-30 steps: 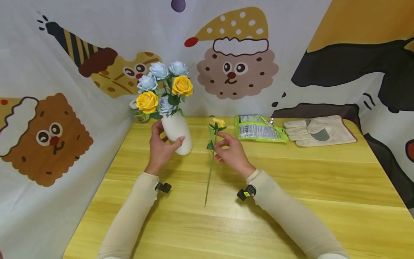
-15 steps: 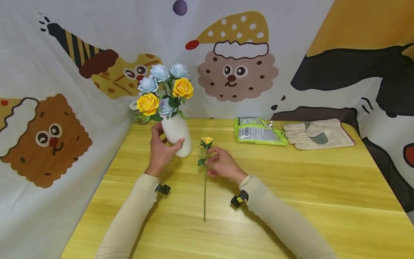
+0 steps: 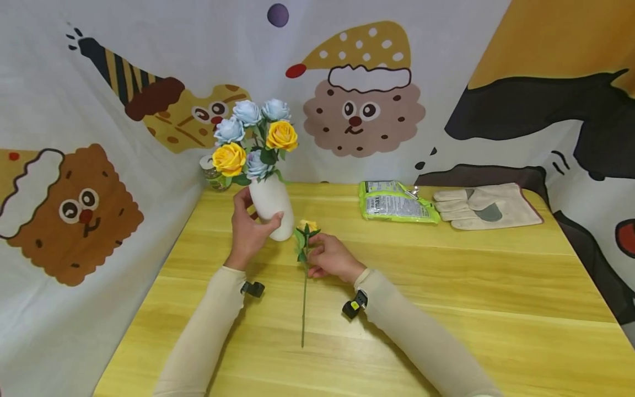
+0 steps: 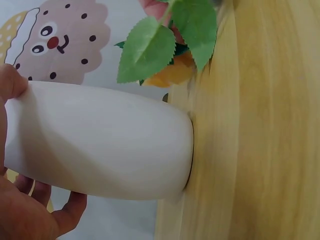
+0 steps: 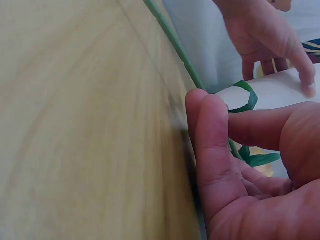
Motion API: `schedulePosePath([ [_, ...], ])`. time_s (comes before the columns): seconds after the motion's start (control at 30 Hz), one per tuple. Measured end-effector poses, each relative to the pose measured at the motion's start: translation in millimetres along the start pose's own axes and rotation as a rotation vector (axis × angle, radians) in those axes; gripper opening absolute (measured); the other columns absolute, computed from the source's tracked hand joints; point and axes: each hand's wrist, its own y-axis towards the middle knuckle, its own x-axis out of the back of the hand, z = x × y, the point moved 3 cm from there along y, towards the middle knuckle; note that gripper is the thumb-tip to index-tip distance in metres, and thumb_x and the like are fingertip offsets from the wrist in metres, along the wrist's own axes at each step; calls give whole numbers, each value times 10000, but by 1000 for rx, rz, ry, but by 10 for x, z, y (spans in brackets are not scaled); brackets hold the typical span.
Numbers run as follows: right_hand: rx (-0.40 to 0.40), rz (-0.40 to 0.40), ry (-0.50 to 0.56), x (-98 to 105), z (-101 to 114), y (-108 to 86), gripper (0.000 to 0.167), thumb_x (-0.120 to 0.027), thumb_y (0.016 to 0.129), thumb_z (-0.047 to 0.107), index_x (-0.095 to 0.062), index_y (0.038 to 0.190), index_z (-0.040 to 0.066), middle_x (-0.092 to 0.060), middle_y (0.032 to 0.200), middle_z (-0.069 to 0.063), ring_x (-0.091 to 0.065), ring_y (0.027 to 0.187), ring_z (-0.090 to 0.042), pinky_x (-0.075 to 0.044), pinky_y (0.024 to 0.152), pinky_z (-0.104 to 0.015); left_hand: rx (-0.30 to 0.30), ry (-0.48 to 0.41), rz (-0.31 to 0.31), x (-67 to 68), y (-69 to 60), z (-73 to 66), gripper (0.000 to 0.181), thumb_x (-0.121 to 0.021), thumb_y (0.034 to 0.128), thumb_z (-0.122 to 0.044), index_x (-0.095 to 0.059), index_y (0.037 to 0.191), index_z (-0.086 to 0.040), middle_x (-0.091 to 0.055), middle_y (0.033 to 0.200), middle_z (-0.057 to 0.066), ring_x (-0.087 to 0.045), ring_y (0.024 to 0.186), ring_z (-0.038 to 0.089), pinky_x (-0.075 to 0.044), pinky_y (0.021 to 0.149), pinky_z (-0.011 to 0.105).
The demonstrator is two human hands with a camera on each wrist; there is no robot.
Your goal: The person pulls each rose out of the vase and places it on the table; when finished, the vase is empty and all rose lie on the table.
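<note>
The right hand (image 3: pixel 334 258), near the middle of the frame, pinches a single yellow rose (image 3: pixel 305 286) by its stem, just below the bloom, with thumb and fingers brought together. The rose is outside the vase (image 3: pixel 272 207), its bloom just beside the base and its bare stem end pointing to the lower edge; whether the stem touches the table (image 3: pixel 446 286) I cannot tell. The left hand (image 3: pixel 249 232) grasps the vase from its left side, thumb across the front, fingers round behind.

As far as the pictures show, six flowers are done: four blue roses (image 3: pixel 230 130) and two golden roses (image 3: pixel 282 135) stand in the vase. The one in the right hand is the only loose one in sight, so it seems all that is left.

Both forearms reach in from the lower edge, the right one slanting to the upper left, its palm low over the wood. The vase leans left in the head view. Farther out, a can (image 3: pixel 216 177) sits behind it, and a packet (image 3: pixel 397 203) and a glove (image 3: pixel 488 208) lie at the right
</note>
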Motion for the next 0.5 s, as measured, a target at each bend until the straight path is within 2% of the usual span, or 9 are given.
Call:
schedulePosePath([
  [0.23,-3,-15,-25,-8,-11,34,550,-636,968,-27,-470,1492,-44,-708,1051,-206,-734,651,-206,-643,640,-328,-1,1,4,-10,8,2,886,-927,791,-160,-398,1500,-108,-535,1425,161,-552,1291,297,-548,1005,592],
  [0.5,36,-67,-80,61,125,-11,511,-700,990,38,-527,1457,-73,-720,1051,-209,-748,692,-214,-655,688,-359,-3,2,5,-5,14,4,916,-919,777,-94,-377,1516,-89,-526,1436,178,-548,1296,323,-544,1000,606],
])
